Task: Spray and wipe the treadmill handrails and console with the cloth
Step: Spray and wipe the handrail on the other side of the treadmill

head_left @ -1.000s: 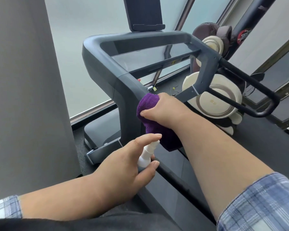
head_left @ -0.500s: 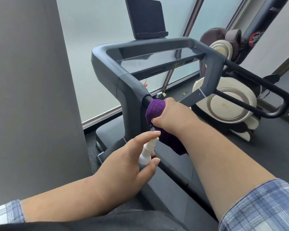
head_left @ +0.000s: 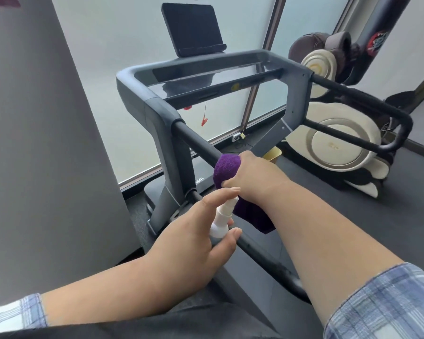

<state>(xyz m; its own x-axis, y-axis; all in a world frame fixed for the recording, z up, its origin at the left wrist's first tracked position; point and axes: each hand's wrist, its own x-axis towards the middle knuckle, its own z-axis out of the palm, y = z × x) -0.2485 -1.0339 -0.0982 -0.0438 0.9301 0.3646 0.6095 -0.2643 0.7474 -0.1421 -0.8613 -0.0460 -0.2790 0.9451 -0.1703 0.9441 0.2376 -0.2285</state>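
— Where is the cloth, and what room is there along the rail?

— The person's right hand clutches the purple terry cloth round the black tubular left handrail of the grey treadmill; bare rail runs from the cloth up to the grey corner housing, and more runs down toward the person.

— And the other hand?

— The left hand grasps a small white plastic spray bottle, forefinger laid on its top (just beside the hanging end of the cloth).

— What crowds the sides?

— A plain grey wall panel stands close on the left. Beyond the far black handrail sits a cream and brown massage chair. The glossy dark console and its black tablet screen lie ahead, before frosted window glass.
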